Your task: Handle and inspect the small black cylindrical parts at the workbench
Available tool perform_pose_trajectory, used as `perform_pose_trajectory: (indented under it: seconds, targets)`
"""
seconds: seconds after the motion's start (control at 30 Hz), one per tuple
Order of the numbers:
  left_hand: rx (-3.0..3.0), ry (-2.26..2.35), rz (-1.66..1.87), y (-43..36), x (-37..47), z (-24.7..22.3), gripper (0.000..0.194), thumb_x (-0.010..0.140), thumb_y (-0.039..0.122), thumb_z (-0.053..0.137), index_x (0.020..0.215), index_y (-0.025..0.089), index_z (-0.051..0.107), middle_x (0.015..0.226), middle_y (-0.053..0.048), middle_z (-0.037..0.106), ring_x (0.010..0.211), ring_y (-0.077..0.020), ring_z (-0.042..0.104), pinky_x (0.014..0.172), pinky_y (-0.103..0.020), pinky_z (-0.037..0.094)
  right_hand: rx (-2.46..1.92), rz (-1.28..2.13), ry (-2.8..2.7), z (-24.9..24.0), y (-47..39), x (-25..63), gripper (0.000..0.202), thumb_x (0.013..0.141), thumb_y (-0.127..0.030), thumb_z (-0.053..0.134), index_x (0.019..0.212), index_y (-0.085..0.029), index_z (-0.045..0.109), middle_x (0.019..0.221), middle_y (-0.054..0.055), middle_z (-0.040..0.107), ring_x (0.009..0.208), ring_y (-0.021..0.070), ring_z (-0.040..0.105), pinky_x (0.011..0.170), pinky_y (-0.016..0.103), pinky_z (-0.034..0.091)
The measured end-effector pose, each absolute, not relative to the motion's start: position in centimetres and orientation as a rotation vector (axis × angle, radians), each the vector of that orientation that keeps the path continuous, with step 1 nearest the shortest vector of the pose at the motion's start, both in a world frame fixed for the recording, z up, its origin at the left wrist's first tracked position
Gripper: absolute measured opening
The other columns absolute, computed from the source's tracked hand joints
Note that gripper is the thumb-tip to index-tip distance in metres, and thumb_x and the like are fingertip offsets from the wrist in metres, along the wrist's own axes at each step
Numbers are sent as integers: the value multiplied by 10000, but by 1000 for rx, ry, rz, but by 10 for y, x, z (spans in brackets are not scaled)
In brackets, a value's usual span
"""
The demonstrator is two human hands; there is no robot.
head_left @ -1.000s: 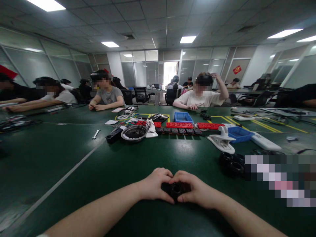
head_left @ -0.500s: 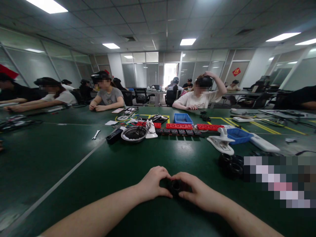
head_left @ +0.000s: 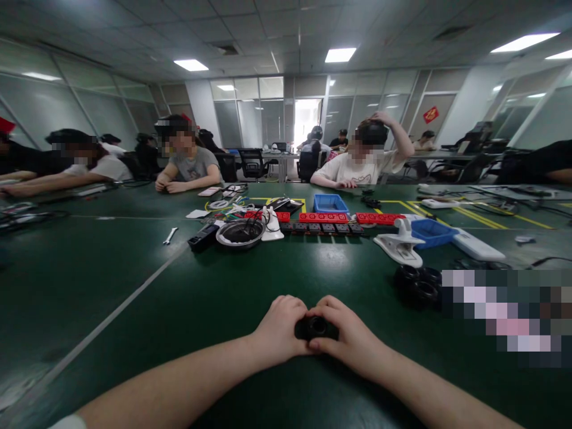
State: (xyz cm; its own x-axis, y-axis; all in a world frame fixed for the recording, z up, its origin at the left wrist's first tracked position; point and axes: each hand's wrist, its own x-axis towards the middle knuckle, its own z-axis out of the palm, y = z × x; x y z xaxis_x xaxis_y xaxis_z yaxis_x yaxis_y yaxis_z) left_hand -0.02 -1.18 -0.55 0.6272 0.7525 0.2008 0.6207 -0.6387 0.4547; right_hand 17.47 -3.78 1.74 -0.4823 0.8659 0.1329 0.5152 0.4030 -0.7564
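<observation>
Between my two hands, low in the middle of the head view, is a small black round part (head_left: 317,325) with a dark hole facing up. My left hand (head_left: 282,326) curls around its left side, fingers at the far edge and thumb at the near edge. From the right, my right hand (head_left: 346,328) closes on the same part with thumb and fingers. The fingertips of both hands meet around it. Several similar black round parts (head_left: 422,289) stand together on the green table (head_left: 250,271) to the right.
Across the table lie a wrench (head_left: 170,236), a metal bowl (head_left: 240,233), red socket strips (head_left: 324,218), a blue tray (head_left: 330,203), a second blue tray (head_left: 431,232) and a white clip stand (head_left: 400,247). People sit along the far side.
Both hands have drawn closer together around the black part, with the thumbs now nearly touching. The whole view has shifted slightly, so the table items appear higher.
</observation>
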Motion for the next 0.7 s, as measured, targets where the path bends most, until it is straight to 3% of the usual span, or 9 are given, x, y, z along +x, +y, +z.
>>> perform_pose_trajectory:
  seconds: [0.23, 0.33, 0.5, 0.7]
  targets:
    - [2418, 958, 514, -4, -5, 0, 451, 559, 382, 792, 936, 200, 624, 964, -29, 573, 927, -230, 505, 830, -344, 383, -1043, 1108, -2105, 19, -31, 184, 443, 657, -65, 641, 1075, -190, 565, 1017, 46, 589, 901, 194, 540, 807, 330, 421]
    - [2410, 884, 495, -4, -7, 1, 452, 579, 377, 787, 970, 223, 621, 1018, -24, 562, 977, -234, 487, 873, -353, 358, -1025, 1225, -2112, 22, -28, 188, 381, 678, -89, 624, 1047, -171, 570, 1031, 61, 589, 922, 202, 541, 824, 346, 415]
    - [2411, 916, 460, -6, -7, 2, 475, 594, 364, 777, 1013, 232, 597, 1037, -35, 552, 991, -242, 477, 890, -375, 355, -916, 1123, -2163, 21, -31, 189, 335, 702, -150, 610, 1033, -179, 567, 1045, 61, 525, 1004, 207, 476, 889, 363, 364]
    - [2419, 872, 409, -3, -16, 14, 849, 523, 504, 770, 1243, 213, 427, 1243, -92, 445, 1140, -304, 375, 972, -440, 292, -952, 1178, -1995, 18, -24, 199, 447, 692, -215, 588, 1124, -191, 479, 1044, 40, 491, 841, 164, 464, 755, 314, 401]
